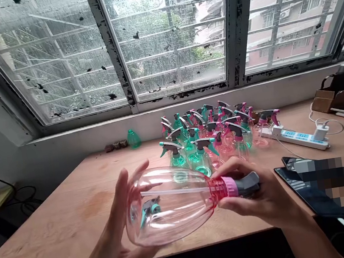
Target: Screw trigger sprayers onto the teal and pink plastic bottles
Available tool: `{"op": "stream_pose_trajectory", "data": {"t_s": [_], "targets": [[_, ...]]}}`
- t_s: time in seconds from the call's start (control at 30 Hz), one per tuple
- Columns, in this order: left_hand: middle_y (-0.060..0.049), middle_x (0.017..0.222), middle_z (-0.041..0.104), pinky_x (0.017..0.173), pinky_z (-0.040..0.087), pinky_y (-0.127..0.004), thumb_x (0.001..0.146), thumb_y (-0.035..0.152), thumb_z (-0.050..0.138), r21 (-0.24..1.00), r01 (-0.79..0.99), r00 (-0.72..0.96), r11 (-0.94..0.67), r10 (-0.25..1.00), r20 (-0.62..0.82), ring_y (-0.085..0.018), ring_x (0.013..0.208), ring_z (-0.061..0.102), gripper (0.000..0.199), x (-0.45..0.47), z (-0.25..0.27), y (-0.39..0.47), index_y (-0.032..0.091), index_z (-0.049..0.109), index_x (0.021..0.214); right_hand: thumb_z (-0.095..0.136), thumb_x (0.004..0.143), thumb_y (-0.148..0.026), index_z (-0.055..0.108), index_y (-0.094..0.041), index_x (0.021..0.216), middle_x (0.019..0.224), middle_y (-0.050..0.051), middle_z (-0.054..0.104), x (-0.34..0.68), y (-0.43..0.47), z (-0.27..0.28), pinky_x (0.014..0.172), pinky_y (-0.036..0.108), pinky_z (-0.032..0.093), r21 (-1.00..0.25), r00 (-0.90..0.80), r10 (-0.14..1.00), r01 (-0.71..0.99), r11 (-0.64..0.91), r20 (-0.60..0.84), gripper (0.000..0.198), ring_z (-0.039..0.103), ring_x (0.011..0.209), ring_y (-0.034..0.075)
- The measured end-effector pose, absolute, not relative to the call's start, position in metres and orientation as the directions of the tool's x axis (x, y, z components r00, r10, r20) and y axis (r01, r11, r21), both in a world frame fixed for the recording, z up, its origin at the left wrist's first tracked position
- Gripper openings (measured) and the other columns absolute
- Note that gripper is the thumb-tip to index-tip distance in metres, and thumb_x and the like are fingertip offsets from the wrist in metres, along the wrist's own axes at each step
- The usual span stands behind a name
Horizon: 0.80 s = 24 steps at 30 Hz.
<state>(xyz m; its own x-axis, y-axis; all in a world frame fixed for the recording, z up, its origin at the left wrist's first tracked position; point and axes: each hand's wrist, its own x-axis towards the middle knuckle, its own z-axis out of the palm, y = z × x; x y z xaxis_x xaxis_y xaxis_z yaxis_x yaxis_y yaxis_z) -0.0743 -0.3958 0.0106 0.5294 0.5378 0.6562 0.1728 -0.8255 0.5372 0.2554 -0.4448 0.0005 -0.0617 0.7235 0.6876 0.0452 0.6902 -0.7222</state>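
A clear pink spray bottle lies sideways in the air between my hands, above the near part of the table. My left hand cups its wide base, thumb and fingers spread around it. At the neck, my right hand grips the pink collar between thumb and fingers. The grey spray head points right, partly covered by that hand. A thin dip tube runs along inside the bottle. Through the clear wall shows a teal and grey spray head on the table.
Several green and pink spray bottles stand grouped behind my hands. A headless green bottle is beside small dark blocks near the wall. To the right are a power strip, dark phone-like devices and a brown case.
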Motion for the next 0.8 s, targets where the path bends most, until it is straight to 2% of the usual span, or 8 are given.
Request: {"op": "stream_pose_trajectory", "data": {"t_s": [0.1,0.17,0.37,0.47,0.53,0.6,0.7,0.8], "targets": [[-0.019,0.187,0.037,0.127,0.053,-0.051,0.093,0.067,0.087,0.554,0.162,0.532,-0.817,0.545,0.648,-0.043,0.167,0.047,0.118,-0.0734,0.0136,-0.3953,0.033,0.022,0.186,0.102,0.086,-0.021,0.082,-0.031,0.116,0.096,-0.002,0.085,0.2559,-0.4450,-0.0006,0.065,0.019,0.057,-0.711,-0.066,0.714,0.058,0.701,0.697,0.038,0.073,0.072,0.014],[-0.019,0.187,0.037,0.128,0.051,-0.049,0.097,0.059,0.086,0.535,0.189,0.546,-0.823,0.541,0.640,-0.042,0.170,0.044,0.110,-0.0741,0.0148,-0.3956,0.030,0.026,0.185,0.102,0.086,-0.023,0.083,-0.030,0.115,0.092,-0.002,0.084,0.2560,-0.4448,-0.0010,0.062,0.020,0.056,-0.715,-0.067,0.716,0.052,0.698,0.694,0.036,0.071,0.069,0.014],[-0.010,0.189,0.034,0.120,0.061,-0.043,0.107,0.016,0.075,0.465,0.139,0.560,-0.874,0.457,0.691,-0.031,0.158,0.062,0.105,-0.0721,0.0127,-0.3976,0.051,0.013,0.184,0.101,0.089,-0.030,0.084,-0.027,0.112,0.091,0.001,0.083,0.2559,-0.4445,-0.0019,0.057,0.021,0.053,-0.739,-0.059,0.739,0.023,0.673,0.671,0.029,0.068,0.066,0.015],[-0.014,0.189,0.033,0.122,0.060,-0.046,0.101,0.037,0.087,0.516,0.136,0.547,-0.846,0.499,0.672,-0.035,0.154,0.065,0.112,-0.0710,0.0118,-0.3979,0.044,0.013,0.185,0.101,0.089,-0.028,0.083,-0.028,0.114,0.092,0.000,0.084,0.2554,-0.4449,-0.0015,0.061,0.021,0.056,-0.728,-0.064,0.728,0.033,0.685,0.682,0.031,0.071,0.068,0.014],[-0.018,0.189,0.033,0.126,0.055,-0.050,0.093,0.060,0.090,0.559,0.138,0.530,-0.818,0.537,0.656,-0.041,0.161,0.057,0.120,-0.0713,0.0120,-0.3980,0.035,0.019,0.186,0.102,0.087,-0.025,0.083,-0.029,0.116,0.095,-0.001,0.085,0.2557,-0.4453,-0.0012,0.067,0.020,0.058,-0.710,-0.063,0.712,0.052,0.702,0.700,0.035,0.075,0.074,0.015],[-0.019,0.189,0.031,0.129,0.050,-0.053,0.091,0.066,0.089,0.574,0.145,0.528,-0.806,0.553,0.644,-0.044,0.165,0.049,0.118,-0.0722,0.0126,-0.3985,0.032,0.026,0.185,0.103,0.086,-0.025,0.083,-0.030,0.117,0.096,-0.001,0.085,0.2570,-0.4458,-0.0009,0.070,0.019,0.059,-0.705,-0.062,0.707,0.060,0.707,0.704,0.037,0.076,0.076,0.014],[-0.013,0.190,0.031,0.129,0.050,-0.056,0.096,0.044,0.091,0.543,0.168,0.553,-0.823,0.534,0.639,-0.043,0.170,0.043,0.113,-0.0739,0.0127,-0.3992,0.043,0.021,0.185,0.102,0.089,-0.031,0.083,-0.029,0.115,0.092,-0.002,0.083,0.2594,-0.4471,-0.0004,0.064,0.019,0.055,-0.723,-0.050,0.725,0.045,0.689,0.687,0.032,0.071,0.071,0.013],[-0.006,0.191,0.031,0.127,0.051,-0.064,0.105,0.024,0.080,0.529,0.173,0.567,-0.831,0.523,0.636,-0.040,0.172,0.038,0.108,-0.0750,0.0113,-0.3986,0.059,0.012,0.181,0.101,0.090,-0.034,0.084,-0.029,0.114,0.091,-0.001,0.083,0.2599,-0.4481,0.0000,0.060,0.020,0.053,-0.741,-0.045,0.741,0.031,0.671,0.670,0.030,0.068,0.068,0.013]]}}
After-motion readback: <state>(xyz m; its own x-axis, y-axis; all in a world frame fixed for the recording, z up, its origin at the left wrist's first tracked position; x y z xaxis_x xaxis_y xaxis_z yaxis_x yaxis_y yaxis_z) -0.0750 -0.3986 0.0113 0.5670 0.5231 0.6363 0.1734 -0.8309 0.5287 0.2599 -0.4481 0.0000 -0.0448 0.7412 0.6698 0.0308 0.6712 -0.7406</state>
